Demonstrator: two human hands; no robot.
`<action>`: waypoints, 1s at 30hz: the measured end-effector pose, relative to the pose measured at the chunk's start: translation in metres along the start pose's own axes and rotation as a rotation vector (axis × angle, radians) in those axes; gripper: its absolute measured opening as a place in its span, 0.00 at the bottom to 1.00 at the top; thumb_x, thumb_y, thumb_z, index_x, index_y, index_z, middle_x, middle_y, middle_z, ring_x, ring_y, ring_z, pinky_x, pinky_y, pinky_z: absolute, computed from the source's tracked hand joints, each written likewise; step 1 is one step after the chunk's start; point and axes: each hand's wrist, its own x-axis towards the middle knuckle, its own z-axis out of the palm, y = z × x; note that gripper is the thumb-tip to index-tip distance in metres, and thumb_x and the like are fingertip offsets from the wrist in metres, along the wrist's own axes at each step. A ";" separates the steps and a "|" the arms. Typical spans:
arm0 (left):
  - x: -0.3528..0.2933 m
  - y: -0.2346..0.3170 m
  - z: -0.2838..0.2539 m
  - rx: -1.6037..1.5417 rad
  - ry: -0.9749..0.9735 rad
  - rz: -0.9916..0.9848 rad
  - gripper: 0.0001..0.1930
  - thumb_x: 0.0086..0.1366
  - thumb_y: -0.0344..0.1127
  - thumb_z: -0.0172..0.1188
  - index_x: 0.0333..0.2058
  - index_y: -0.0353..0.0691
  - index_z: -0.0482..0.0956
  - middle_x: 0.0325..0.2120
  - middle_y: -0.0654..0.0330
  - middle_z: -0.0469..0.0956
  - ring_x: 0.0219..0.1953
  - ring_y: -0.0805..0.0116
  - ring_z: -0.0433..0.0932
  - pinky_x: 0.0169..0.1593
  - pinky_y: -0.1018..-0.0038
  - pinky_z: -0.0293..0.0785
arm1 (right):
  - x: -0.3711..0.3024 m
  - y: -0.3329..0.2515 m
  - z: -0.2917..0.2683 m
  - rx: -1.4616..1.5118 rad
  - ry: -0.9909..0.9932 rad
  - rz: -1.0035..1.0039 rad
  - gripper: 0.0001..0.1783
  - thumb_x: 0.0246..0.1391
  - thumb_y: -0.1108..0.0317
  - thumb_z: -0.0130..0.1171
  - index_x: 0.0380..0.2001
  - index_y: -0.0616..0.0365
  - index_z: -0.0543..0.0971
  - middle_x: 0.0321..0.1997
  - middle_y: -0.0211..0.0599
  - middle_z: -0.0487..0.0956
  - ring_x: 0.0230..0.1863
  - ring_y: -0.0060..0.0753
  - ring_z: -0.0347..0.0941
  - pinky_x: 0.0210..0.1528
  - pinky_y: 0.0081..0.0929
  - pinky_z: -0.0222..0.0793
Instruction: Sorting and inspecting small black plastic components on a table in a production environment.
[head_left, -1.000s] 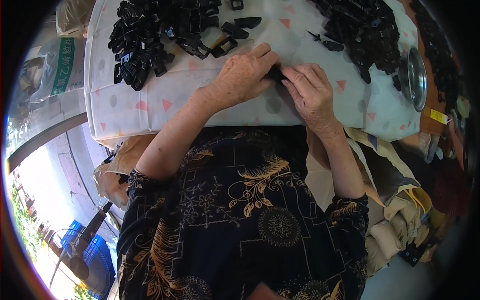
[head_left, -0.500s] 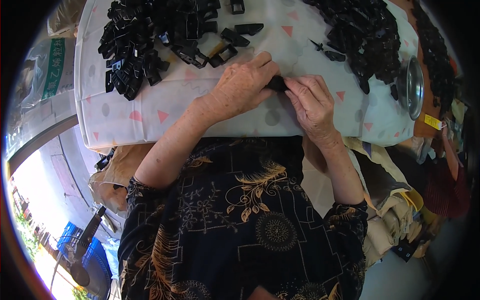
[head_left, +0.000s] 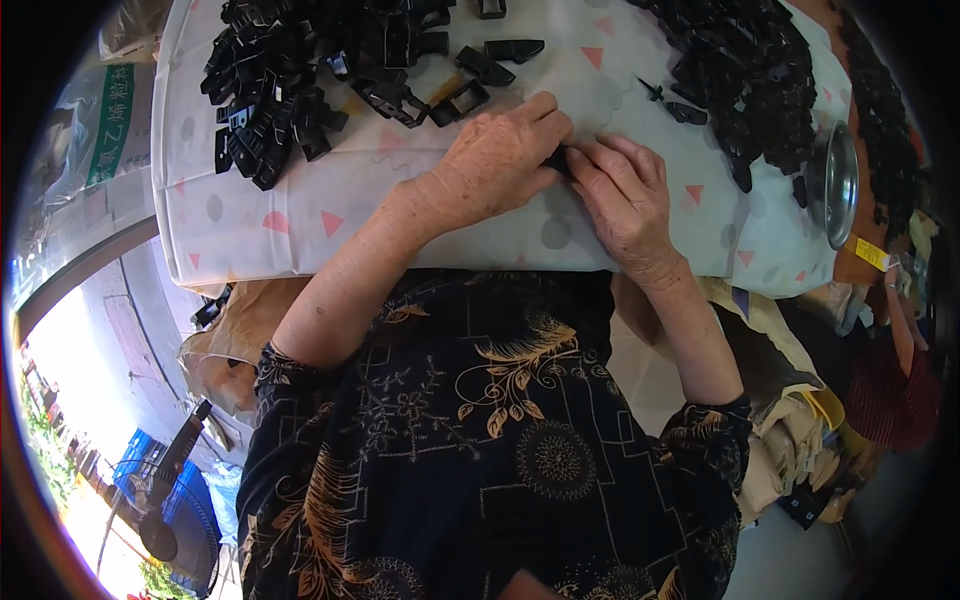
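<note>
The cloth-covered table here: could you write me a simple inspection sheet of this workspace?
Surface: pale tablecloth with pink and grey shapes, lightly creased.
Job's things: small black part between the hands, mostly hidden; left pile of black parts; right pile of black parts.
Clutter: a few loose black pieces between the piles; metal dish by the right edge.
Hands: left hand and right hand both pinch the part; no robot grippers.
Cables: nothing seen for certain.
Surroundings: fan at lower left; brown paper below the table's left side.
</note>
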 end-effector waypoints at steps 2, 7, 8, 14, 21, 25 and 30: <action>0.001 -0.002 0.002 -0.016 -0.012 -0.020 0.14 0.52 0.28 0.66 0.37 0.37 0.74 0.38 0.54 0.73 0.39 0.50 0.80 0.40 0.60 0.80 | -0.001 0.000 0.001 -0.032 -0.036 0.019 0.20 0.42 0.76 0.71 0.43 0.60 0.83 0.44 0.35 0.81 0.50 0.40 0.76 0.52 0.34 0.70; -0.002 -0.005 -0.008 -0.061 -0.032 0.041 0.17 0.55 0.29 0.65 0.44 0.39 0.74 0.40 0.54 0.73 0.39 0.51 0.79 0.40 0.61 0.78 | 0.000 0.000 -0.010 0.161 -0.087 0.099 0.19 0.49 0.75 0.68 0.47 0.60 0.81 0.50 0.38 0.80 0.53 0.42 0.75 0.54 0.34 0.68; -0.001 -0.006 -0.016 -0.143 -0.049 0.068 0.18 0.55 0.30 0.65 0.45 0.39 0.73 0.41 0.52 0.73 0.40 0.49 0.80 0.41 0.59 0.79 | -0.004 0.008 -0.011 0.149 -0.077 0.101 0.19 0.49 0.75 0.68 0.47 0.60 0.81 0.50 0.38 0.80 0.53 0.42 0.75 0.54 0.34 0.68; 0.032 -0.038 -0.058 0.474 0.173 0.007 0.13 0.59 0.35 0.64 0.42 0.41 0.79 0.40 0.54 0.76 0.43 0.53 0.79 0.44 0.61 0.78 | 0.003 0.065 -0.033 -0.294 0.102 0.267 0.14 0.55 0.73 0.65 0.46 0.60 0.80 0.41 0.37 0.78 0.44 0.41 0.75 0.47 0.36 0.73; 0.054 -0.020 -0.029 0.514 0.036 -0.029 0.07 0.62 0.33 0.61 0.39 0.43 0.77 0.35 0.60 0.78 0.44 0.57 0.79 0.43 0.61 0.78 | 0.002 0.079 -0.040 -0.277 -0.004 0.200 0.12 0.52 0.72 0.66 0.39 0.60 0.76 0.36 0.34 0.75 0.40 0.42 0.74 0.42 0.35 0.72; 0.054 -0.011 -0.015 0.432 0.000 0.061 0.11 0.60 0.33 0.64 0.42 0.45 0.75 0.37 0.63 0.78 0.44 0.59 0.78 0.43 0.61 0.79 | -0.003 0.071 -0.045 -0.117 -0.129 0.354 0.12 0.53 0.73 0.65 0.39 0.58 0.75 0.37 0.35 0.76 0.38 0.45 0.75 0.40 0.36 0.72; 0.041 -0.020 -0.020 0.402 0.202 0.110 0.16 0.57 0.36 0.67 0.45 0.47 0.77 0.40 0.63 0.76 0.47 0.60 0.77 0.50 0.61 0.74 | -0.009 0.066 -0.047 -0.017 -0.152 0.426 0.11 0.55 0.73 0.63 0.41 0.59 0.75 0.40 0.37 0.78 0.38 0.47 0.77 0.40 0.37 0.73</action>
